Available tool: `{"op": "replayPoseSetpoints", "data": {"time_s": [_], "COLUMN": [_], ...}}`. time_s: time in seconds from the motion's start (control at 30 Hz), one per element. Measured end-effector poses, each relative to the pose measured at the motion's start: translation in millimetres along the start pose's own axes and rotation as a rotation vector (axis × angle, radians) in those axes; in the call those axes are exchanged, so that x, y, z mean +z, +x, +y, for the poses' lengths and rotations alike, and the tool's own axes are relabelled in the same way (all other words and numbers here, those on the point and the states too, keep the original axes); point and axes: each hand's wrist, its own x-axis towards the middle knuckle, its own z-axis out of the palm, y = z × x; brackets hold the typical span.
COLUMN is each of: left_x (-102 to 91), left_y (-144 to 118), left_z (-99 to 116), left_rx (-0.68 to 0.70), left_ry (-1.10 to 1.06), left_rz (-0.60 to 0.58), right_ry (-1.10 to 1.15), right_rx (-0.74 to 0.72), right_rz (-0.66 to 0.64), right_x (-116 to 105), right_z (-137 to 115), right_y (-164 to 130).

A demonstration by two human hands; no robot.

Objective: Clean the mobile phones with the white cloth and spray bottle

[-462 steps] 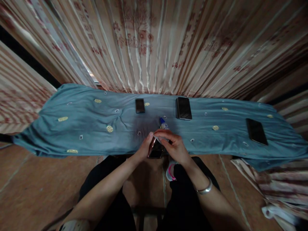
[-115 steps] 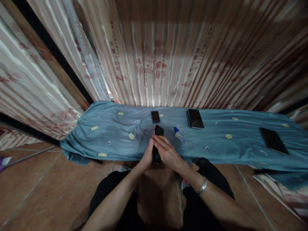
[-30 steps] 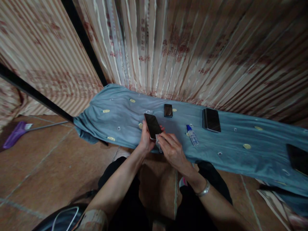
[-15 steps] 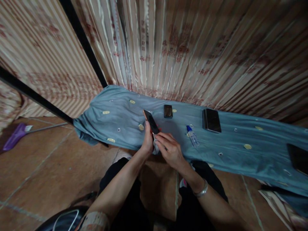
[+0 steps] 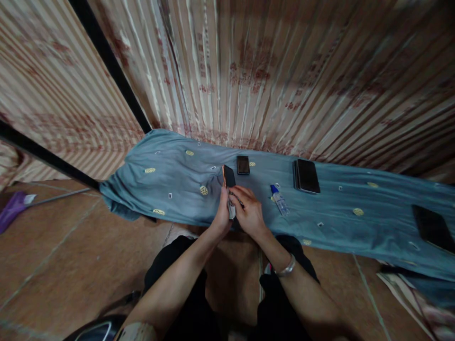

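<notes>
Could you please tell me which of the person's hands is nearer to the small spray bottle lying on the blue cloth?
The right hand. It sits just left of the spray bottle, apart from it; the left hand is farther left, holding the phone.

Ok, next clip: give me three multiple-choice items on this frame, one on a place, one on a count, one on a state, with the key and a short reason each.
1. Where does the small bottle lie?
A. on the blue cloth, right of the hands
B. on the floor
C. on top of a phone

2. How many phones lie flat on the cloth, apart from the held one?
A. one
B. three
C. five

3. How is the held phone kept?
A. flat on the cloth
B. raised in the left hand, with the right hand at its lower part
C. in the right hand alone

Key: 1 A, the bottle rests on the cloth; 2 B, a small phone, a larger phone and a far-right phone; 3 B, both hands meet at it above the cloth.
</notes>
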Motion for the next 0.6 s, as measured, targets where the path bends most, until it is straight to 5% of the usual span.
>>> {"op": "replayPoseSetpoints", "data": {"time_s": [0.3, 0.6], "left_x": [2.8, 4.6], "left_y": [-3, -13], "left_z": [18, 29], "left_rx": [-0.025, -0.107], "left_ry": [0.020, 0.069], "left_rz": [0.006, -0.022], "right_ry": [-0.155, -0.113], "right_rx": [-0.114, 0.014], "right_rz": [-0.039, 0.035], "right_x": [1, -9], "right_z": [17, 47], "right_y": [0, 2]}}
